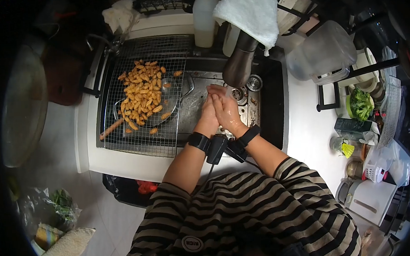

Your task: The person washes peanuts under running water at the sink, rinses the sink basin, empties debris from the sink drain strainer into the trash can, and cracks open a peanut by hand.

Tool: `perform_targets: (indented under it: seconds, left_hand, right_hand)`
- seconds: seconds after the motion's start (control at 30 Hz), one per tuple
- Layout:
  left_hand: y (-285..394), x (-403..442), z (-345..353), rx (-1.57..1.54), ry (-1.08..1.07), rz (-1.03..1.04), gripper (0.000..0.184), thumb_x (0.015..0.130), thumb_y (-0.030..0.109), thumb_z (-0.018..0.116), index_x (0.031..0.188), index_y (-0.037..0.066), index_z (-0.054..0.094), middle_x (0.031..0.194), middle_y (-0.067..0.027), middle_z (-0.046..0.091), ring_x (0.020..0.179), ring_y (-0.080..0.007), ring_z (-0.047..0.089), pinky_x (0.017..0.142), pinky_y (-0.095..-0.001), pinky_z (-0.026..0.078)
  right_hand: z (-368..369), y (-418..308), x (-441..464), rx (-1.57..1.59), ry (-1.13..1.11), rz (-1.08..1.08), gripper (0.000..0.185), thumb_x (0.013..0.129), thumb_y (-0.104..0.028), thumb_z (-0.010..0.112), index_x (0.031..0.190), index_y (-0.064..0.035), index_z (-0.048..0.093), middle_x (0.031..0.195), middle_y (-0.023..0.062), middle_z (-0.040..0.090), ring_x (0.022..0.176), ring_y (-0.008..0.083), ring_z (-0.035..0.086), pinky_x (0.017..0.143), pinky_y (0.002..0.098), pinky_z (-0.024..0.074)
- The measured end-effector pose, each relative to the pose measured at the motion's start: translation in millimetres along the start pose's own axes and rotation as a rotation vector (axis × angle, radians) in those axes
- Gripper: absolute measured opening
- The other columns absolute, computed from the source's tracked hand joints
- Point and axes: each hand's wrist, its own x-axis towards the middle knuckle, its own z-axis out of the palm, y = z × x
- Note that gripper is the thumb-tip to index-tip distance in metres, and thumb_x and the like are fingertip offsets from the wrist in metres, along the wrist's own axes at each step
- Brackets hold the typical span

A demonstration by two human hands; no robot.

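My left hand [208, 115] and my right hand [228, 112] are pressed palm to palm over the dark sink [192, 99], fingers stretched forward and partly overlapping. Both look wet, and neither appears to hold an object. Just above my fingers is the mouth of a dark tap [239, 64], with a little water at its outlet. A white cloth [250, 14] hangs over the top of the tap. Left of my hands, a wire rack [177, 129] spans the sink, bearing many brown peanuts in their shells [141, 94].
A wooden handle [111, 129] shows beneath the rack, by a pan. Behind the sink stands a bottle [205, 18]. On the right counter are a clear plastic jug [323, 52], broccoli [361, 104] and a white board [370, 201]. Dark devices [216, 149] hang at my wrists.
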Motion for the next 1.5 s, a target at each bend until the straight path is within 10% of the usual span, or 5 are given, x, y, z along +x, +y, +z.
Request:
perform_targets:
  seconds: [0.33, 0.53, 0.77, 1.23, 1.5]
  left_hand:
    - [-16.9, 10.9, 9.2, -0.082, -0.091, 0.071, 0.025, 0.091, 0.024, 0.045, 0.105, 0.004, 0.052, 0.104, -0.0081, 0.056, 0.094, -0.0203, 0.055, 0.084, -0.0322, 0.046]
    - [-0.7, 24.7, -18.4, 0.036, -0.088, -0.021, 0.039, 0.089, 0.041, 0.046, 0.098, 0.003, 0.055, 0.092, -0.0075, 0.058, 0.086, -0.0191, 0.057, 0.077, -0.0303, 0.047]
    - [-15.3, 13.3, 5.7, -0.031, -0.055, -0.113, 0.030, 0.091, 0.030, 0.044, 0.106, 0.005, 0.051, 0.107, -0.0094, 0.055, 0.097, -0.0231, 0.054, 0.086, -0.0354, 0.044]
    - [-9.3, 18.1, 0.2, -0.017, 0.064, -0.041, 0.026, 0.088, 0.024, 0.040, 0.099, 0.004, 0.053, 0.100, -0.0091, 0.057, 0.095, -0.0210, 0.054, 0.084, -0.0328, 0.044]
    - [-4.2, -6.6, 10.9, -0.294, -0.183, -0.038, 0.036, 0.078, 0.019, 0.037, 0.101, -0.004, 0.053, 0.103, -0.0174, 0.058, 0.100, -0.0295, 0.052, 0.095, -0.0396, 0.035]
  right_hand:
    - [6.9, 60.7, 20.9, 0.235, 0.059, 0.517, 0.020, 0.086, -0.016, 0.049, 0.092, 0.0004, 0.059, 0.089, 0.0185, 0.060, 0.084, 0.0288, 0.059, 0.076, 0.0342, 0.0440]
    - [8.7, 4.0, 2.6, -0.186, 0.148, -0.231, 0.016, 0.084, -0.011, 0.049, 0.091, -0.0001, 0.058, 0.085, 0.0186, 0.059, 0.082, 0.0321, 0.057, 0.072, 0.0367, 0.0436]
    - [-1.7, 37.4, 17.0, -0.149, 0.072, 0.265, 0.016, 0.085, -0.011, 0.045, 0.089, 0.0011, 0.055, 0.080, 0.0221, 0.058, 0.076, 0.0411, 0.055, 0.065, 0.0432, 0.0439]
    - [12.6, 36.4, -0.8, -0.075, 0.155, -0.058, 0.020, 0.087, -0.014, 0.044, 0.085, 0.0022, 0.056, 0.079, 0.0145, 0.057, 0.074, 0.0315, 0.054, 0.071, 0.0357, 0.0429]
    - [-3.7, 62.0, -1.2, 1.231, 0.213, 0.665, 0.029, 0.092, -0.024, 0.038, 0.101, -0.0002, 0.053, 0.100, 0.0118, 0.058, 0.091, 0.0210, 0.055, 0.083, 0.0323, 0.0435]
